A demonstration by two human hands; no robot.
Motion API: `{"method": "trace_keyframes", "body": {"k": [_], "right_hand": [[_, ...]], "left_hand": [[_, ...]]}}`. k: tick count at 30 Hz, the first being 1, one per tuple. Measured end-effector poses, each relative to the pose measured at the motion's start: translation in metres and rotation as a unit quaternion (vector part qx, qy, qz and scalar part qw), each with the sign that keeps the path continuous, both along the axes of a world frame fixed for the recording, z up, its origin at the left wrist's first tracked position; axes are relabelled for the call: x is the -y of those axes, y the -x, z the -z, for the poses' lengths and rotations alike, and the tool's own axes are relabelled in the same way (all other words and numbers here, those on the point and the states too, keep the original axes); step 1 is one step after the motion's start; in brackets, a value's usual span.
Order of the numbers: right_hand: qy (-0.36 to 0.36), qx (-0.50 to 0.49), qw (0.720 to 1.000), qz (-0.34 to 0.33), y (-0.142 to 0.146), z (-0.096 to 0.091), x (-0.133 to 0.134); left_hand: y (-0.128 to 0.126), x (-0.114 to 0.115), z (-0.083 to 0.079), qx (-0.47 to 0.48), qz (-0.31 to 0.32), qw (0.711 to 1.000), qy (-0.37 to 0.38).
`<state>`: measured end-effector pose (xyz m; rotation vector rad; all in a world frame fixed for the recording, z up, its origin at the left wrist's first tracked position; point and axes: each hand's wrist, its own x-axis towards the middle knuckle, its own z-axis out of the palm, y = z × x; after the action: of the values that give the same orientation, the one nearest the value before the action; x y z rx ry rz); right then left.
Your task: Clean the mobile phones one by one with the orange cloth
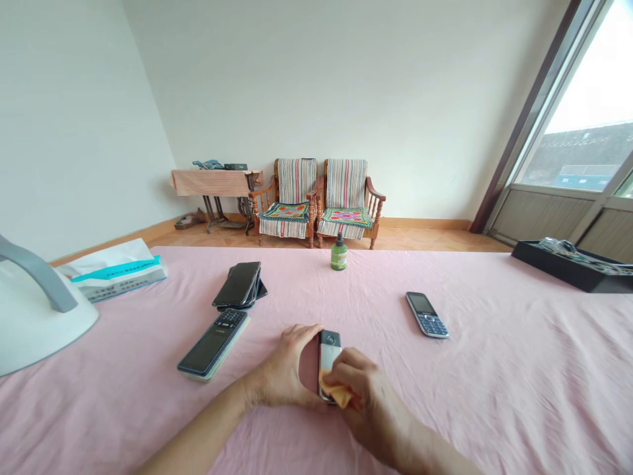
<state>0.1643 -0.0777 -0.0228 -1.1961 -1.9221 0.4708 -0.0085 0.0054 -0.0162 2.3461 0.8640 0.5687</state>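
Observation:
A small mobile phone [328,355] lies back up on the pink cloth in front of me, its silver back and dark camera end showing. My left hand [285,369] steadies it, fingertips at the top end and thumb at the bottom, with a gap between palm and phone. Bunched in the fingers of my right hand [368,389] is an orange-yellow cleaning cloth [337,393], pressed onto the lower part of the phone's back. The fingers hide part of the cloth and the phone's lower right side. Off to the right lies a dark keypad phone [426,315], face up.
Stacked phones [240,287] and another phone pile [215,345] lie to the left. A green pump bottle [339,253] stands at the far edge. At far left are a white, grey-handled object [44,310] and a packet [119,270]; a black box [573,267] sits far right.

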Motion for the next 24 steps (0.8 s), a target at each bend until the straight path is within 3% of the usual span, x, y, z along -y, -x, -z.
{"method": "trace_keyframes", "body": {"k": [3,11,15,24], "right_hand": [[0.004,-0.010,1.000,0.000,0.002,0.002,0.013],[0.044,-0.164,0.978,0.121,-0.010,0.017,-0.018],[0.038,-0.174,0.973,0.150,-0.012,0.020,-0.018],[0.079,-0.238,0.961,0.116,-0.006,0.029,-0.018]], "left_hand": [[-0.004,0.002,-0.002,-0.012,0.019,1.000,-0.022],[0.000,0.002,0.000,-0.005,0.000,1.000,-0.021],[0.002,0.000,-0.004,0.024,-0.004,0.999,-0.044],[0.004,-0.003,-0.002,0.036,-0.005,0.998,-0.049]]}}
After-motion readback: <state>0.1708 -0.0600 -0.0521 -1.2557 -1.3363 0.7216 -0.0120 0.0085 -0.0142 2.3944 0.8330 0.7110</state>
